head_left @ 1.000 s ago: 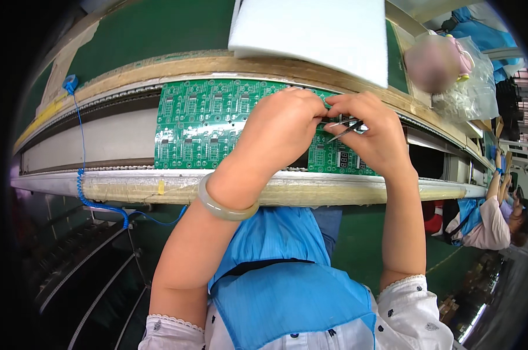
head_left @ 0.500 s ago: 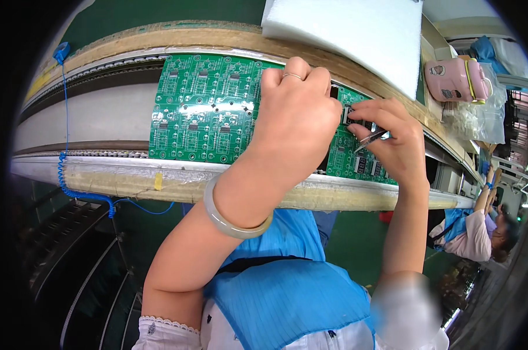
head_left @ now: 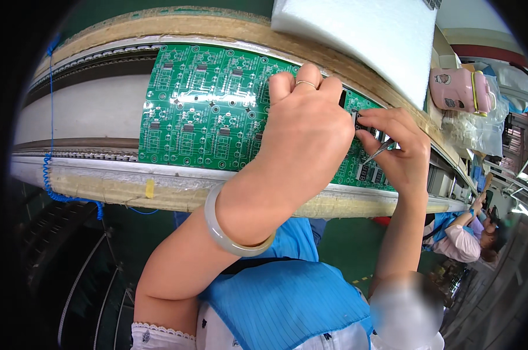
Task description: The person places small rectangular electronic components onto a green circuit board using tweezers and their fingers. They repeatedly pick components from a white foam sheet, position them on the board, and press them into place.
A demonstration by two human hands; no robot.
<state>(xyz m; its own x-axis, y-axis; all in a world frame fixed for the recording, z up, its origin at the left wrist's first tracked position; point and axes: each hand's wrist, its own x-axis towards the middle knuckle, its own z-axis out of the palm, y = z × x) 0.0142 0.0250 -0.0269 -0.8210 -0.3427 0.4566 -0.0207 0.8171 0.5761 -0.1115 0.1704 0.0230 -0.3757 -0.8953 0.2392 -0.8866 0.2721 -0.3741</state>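
A large green circuit board panel point(head_left: 208, 137) lies on the rail track, with small chips on its repeated sections. My left hand point(head_left: 310, 131) arches over the panel's right part. Its fingers are curled, and their tips, with whatever they hold, are hidden behind the hand. To the right, my right hand point(head_left: 404, 146) pinches a small digit display point(head_left: 356, 120) between thumb and forefinger over another green board point(head_left: 348, 169). Metal tweezers point(head_left: 379, 151) are tucked in that same hand, slanting down toward the board. Several digit displays point(head_left: 363, 172) sit on this board near its front edge.
A front rail point(head_left: 124, 189) and a back rail point(head_left: 217, 26) border the track. White foam point(head_left: 357, 41) stands behind; a pink container point(head_left: 459, 90) and clear plastic bags point(head_left: 471, 131) are at far right. A blue coiled cord point(head_left: 48, 184) hangs left. Another person point(head_left: 459, 236) works farther right.
My view has shifted slightly, so the boards and rails sit a little differently in it. Both hands keep nearly the same pose, the right still pinching the digit display.
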